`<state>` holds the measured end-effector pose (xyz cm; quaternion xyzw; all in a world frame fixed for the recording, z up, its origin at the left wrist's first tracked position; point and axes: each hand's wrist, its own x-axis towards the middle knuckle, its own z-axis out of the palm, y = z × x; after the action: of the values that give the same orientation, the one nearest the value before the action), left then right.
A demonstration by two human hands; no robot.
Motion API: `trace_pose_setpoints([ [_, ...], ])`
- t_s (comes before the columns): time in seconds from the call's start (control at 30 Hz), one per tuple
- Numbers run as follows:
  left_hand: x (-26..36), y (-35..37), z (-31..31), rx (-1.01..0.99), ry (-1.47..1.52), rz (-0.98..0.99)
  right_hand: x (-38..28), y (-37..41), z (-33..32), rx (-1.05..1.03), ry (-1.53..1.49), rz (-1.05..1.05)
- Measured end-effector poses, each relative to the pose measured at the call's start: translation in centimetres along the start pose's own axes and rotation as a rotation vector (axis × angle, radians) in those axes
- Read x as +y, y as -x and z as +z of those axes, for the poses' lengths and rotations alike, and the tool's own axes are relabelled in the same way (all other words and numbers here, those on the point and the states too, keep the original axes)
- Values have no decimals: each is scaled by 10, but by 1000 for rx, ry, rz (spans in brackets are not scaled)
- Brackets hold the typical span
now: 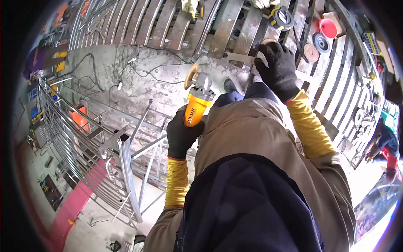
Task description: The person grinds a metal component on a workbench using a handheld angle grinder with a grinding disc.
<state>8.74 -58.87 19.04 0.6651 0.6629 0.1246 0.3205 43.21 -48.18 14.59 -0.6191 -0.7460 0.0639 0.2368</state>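
Angle grinder (196, 101), yellow-bodied with its disc (192, 75) uppermost, is held above the concrete floor, to the right of a steel railing frame (84, 138). The gloved left hand (182, 136) is clamped around its handle. The gloved right hand (277, 67) lies curled on a flat metal strip (239, 57); whether it grips the strip cannot be told. A tape measure (281, 17) and a red disc (328, 28) lie beyond.

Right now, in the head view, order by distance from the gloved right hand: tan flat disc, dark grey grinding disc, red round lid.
1. Tan flat disc, just beside the right hand.
2. Dark grey grinding disc, a little beyond it.
3. Red round lid, farthest, upper right.
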Motion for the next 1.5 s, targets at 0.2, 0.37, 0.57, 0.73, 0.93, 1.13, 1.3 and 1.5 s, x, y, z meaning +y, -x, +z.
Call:
trace_pose_setpoints([
  [0.2, -5, 5, 6, 92, 149, -142, -6, -14, 5, -233, 32, -127],
  [0.37, -17, 13, 14, 143, 197, -166, -14, -23, 21, -182, 106, -213],
  [0.57, -19, 20, 16, 163, 171, -173, -5, -13, 33, -155, 106, -256],
  [0.73, -15, 23, 8, 129, 160, -152, 7, 7, 48, -4, -168, -242],
  [0.93, -20, 12, 13, 77, 77, -73, 3, 9, 56, 76, -213, -217],
  [1.13, -9, -4, 25, 23, -85, 108, -12, 8, 57, 83, -237, -197],
  [1.3, 3, -16, 29, -49, -88, 120, -11, 13, 60, 72, -236, -177],
  [1.5, 8, -24, 28, -71, -142, 137, -8, 16, 58, 20, -209, -165],
])
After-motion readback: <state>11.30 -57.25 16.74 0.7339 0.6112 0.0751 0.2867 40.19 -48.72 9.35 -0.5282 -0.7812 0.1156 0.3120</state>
